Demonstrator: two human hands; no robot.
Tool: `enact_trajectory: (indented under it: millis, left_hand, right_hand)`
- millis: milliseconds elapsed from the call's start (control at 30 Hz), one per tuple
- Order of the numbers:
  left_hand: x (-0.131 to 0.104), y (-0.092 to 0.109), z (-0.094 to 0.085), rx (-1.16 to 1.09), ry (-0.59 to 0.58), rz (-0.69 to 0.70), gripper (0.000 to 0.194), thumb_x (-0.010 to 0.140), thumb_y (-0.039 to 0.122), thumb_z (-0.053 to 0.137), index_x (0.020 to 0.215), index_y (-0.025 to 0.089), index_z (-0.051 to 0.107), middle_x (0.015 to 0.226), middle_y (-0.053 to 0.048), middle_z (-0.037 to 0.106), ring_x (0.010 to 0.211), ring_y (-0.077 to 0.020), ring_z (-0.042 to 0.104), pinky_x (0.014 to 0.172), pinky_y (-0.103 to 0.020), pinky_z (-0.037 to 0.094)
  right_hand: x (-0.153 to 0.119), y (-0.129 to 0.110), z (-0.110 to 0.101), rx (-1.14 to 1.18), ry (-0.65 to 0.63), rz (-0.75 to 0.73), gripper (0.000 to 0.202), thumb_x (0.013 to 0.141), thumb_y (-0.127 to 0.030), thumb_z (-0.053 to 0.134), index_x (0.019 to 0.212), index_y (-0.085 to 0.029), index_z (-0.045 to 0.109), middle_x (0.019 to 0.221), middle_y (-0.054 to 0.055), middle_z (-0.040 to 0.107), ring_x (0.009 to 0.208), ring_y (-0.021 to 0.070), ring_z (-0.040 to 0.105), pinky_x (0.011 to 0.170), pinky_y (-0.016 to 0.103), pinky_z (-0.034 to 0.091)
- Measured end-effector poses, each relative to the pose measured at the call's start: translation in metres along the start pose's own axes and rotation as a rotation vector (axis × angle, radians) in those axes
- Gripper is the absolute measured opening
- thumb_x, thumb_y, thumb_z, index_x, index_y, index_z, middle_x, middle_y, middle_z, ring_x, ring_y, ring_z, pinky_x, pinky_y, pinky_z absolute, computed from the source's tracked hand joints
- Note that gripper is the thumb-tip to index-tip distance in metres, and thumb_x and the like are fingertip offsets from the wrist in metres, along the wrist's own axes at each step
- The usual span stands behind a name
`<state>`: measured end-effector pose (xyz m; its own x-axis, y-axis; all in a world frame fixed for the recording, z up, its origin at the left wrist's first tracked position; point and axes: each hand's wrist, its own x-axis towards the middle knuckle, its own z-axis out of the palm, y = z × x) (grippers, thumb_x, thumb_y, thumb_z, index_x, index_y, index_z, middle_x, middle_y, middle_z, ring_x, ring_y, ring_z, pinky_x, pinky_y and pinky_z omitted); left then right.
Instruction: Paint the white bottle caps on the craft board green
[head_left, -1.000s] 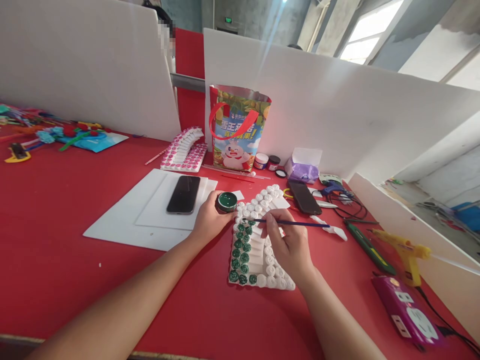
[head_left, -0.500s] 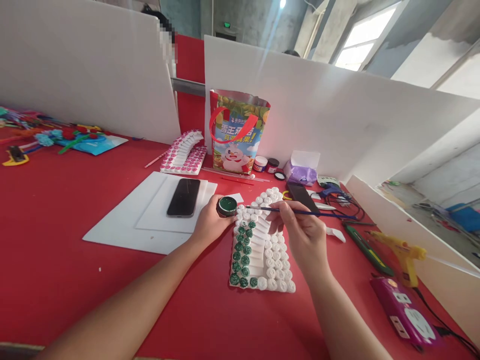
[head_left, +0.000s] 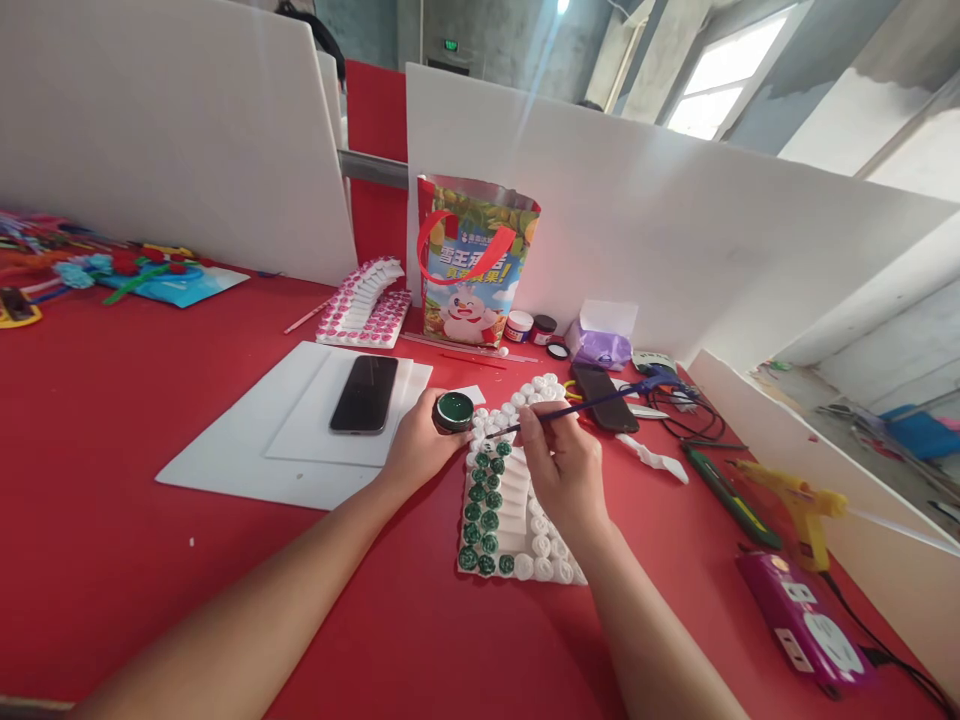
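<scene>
My left hand (head_left: 421, 440) is wrapped round an open jar of dark green paint (head_left: 454, 410) at the upper left edge of a white piece covered in rosettes (head_left: 541, 568). Green covers rosettes along the piece's left side and at its lower left corner; those on the right are white. Pinched in my right hand (head_left: 559, 460) is a thin blue paintbrush (head_left: 551, 414), its tip at the upper left rosettes, just below the jar. My right hand hides part of the piece's right side.
A phone (head_left: 364, 394) lies on white boards (head_left: 225, 450) at left. Behind stand a pink-and-white rosette piece (head_left: 382, 320), a colourful bag (head_left: 472, 270) and paint jars (head_left: 519, 325). At right are a green cutter (head_left: 731, 495), yellow glue gun (head_left: 802, 500) and purple power strip (head_left: 806, 625).
My right hand has moved left and slightly down, bringing the brush tip from beside the jar down to the rosettes. The brush now slants more steeply. My left hand still holds the jar.
</scene>
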<state>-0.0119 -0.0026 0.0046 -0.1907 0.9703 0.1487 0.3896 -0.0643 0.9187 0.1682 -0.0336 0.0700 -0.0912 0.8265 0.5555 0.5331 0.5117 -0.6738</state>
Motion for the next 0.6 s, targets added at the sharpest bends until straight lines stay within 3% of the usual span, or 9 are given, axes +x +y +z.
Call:
enact_trajectory:
  millis: [600]
  left_hand:
    - [0.0009,0.0030,-0.0007,0.127,-0.055,-0.038,0.045,0.068,0.022,0.084,0.106,0.022,0.060,0.108,-0.006,0.073,0.103,-0.0268,0.068,0.087,-0.037,0.052]
  right_hand:
    - [-0.0019,0.0057,-0.0021,-0.034,-0.008,-0.027,0.018,0.101,-0.033,0.051,0.087,-0.021,0.056,0.061,-0.003,0.060,0.049,0.0108,0.052,0.052,0.021,0.042]
